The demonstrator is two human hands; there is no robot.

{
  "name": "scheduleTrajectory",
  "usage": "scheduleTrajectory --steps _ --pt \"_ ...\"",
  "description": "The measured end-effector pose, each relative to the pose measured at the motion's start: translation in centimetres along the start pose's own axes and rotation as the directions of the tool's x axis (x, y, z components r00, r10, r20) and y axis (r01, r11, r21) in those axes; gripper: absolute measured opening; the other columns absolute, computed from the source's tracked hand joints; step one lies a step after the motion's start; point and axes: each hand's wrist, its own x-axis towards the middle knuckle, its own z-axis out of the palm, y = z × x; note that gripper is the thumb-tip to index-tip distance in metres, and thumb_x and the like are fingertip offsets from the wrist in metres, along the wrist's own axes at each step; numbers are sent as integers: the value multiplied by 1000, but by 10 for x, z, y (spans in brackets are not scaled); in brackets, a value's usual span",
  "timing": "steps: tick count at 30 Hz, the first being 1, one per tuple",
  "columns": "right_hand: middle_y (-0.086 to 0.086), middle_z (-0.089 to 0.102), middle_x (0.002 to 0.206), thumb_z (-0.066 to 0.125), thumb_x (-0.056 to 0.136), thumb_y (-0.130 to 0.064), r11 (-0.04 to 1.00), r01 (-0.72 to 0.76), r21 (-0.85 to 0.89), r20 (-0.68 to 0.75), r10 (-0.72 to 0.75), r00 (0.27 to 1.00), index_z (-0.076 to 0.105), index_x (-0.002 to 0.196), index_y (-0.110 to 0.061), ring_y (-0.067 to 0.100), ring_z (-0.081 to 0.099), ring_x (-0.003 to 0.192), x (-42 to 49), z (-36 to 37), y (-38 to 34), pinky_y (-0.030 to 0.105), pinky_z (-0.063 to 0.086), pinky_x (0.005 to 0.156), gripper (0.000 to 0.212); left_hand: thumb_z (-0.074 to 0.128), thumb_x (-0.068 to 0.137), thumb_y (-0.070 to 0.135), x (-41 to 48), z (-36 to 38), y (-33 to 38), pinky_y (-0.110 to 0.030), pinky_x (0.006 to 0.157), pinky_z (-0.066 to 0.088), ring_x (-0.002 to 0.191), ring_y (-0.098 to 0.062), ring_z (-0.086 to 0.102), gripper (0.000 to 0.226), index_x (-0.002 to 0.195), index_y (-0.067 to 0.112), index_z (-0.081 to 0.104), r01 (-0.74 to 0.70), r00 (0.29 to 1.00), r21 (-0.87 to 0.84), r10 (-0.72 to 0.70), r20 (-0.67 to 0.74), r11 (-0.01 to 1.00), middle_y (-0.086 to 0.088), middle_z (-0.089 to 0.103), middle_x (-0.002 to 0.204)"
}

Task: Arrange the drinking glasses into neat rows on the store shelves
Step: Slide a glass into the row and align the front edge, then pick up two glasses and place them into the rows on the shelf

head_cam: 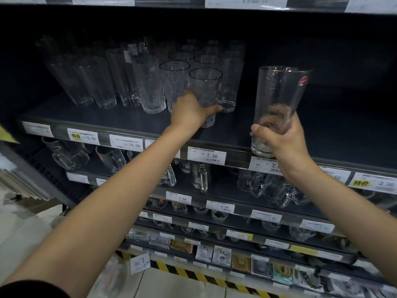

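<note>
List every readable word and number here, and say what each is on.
"特价", "10.00": left sale tag
"10.00": white tag beside it
"7.50": centre tag
"3.90": lower tag
"6.00": lower right tag
"特价": right sale tag
Too blurred: red sticker on the held glass, fine print, remaining tags.

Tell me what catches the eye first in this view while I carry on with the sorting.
The right hand grips a tall clear glass with a red sticker by its base, upright in front of the bare right stretch of the dark shelf. At the shelf's middle, the left hand holds the front glass of a packed cluster of glasses.
</note>
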Motion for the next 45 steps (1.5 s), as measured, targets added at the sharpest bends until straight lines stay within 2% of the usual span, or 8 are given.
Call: scheduleTrajectory --steps 7,21,30,32,34,38,41,45 --pt "-2 67 96 81 66 -33 999 8 33 -2 -8 1000 54 115 -29 33 68 101 1 -1 1 56 54 92 56 65 73 75 7 -2 8 -33 70 48 98 -34 67 67 84 9 61 21 999 247 -26 18 969 -15 71 98" --pt "13 67 108 80 67 -33 999 28 37 -2 -28 1000 53 120 -22 35 68 101 1 -2 5 57 52 93 61 64 70 79 15 2 2 -31 65 44 96 -31 67 74 91 8 66 7 1000 273 -1 -23 962 -11 70 95" --pt "8 68 106 80 67 -33 999 31 41 9 -31 999 53 122 -21 34 68 101 1 -1 6 56 53 94 63 65 64 82 16 -6 -2 -34 62 52 78 -28 66 70 57 16 43 -6 999 227 -3 39 974 -5 56 67" --pt "8 68 106 80 66 -34 998 30 46 12 -30 999 54 119 -24 34 68 102 1 0 4 56 53 94 60 65 68 79 15 -9 -4 -33 59 47 71 -26 61 69 55 16 41 -25 999 226 13 53 974 -2 51 61" --pt "5 69 100 81 65 -34 998 29 61 14 -30 999 54 117 -26 36 67 103 0 0 2 57 52 94 59 66 72 75 14 -15 -8 -32 58 43 64 -23 57 68 55 14 43 -44 996 211 26 89 976 -2 49 56" --pt "0 69 95 81 63 -36 997 33 63 37 -35 999 54 118 -25 36 68 102 -2 2 -3 58 51 96 62 60 82 69 12 -43 -25 -37 72 55 70 -22 65 64 71 6 64 -119 982 194 87 169 974 -6 65 64" --pt "-2 70 98 85 58 -41 997 26 71 92 -32 995 57 112 -33 33 68 102 -6 12 -9 57 51 96 62 57 90 60 4 -74 -40 -35 78 54 85 -23 65 45 85 17 68 -180 979 230 151 139 956 1 66 77" --pt "5 70 106 89 43 -64 992 -9 128 198 -17 980 60 108 -40 35 67 104 -14 47 -16 57 51 97 75 55 93 54 -9 -118 -69 -37 77 53 85 -26 64 42 95 15 71 -189 982 298 179 58 936 -3 68 79"
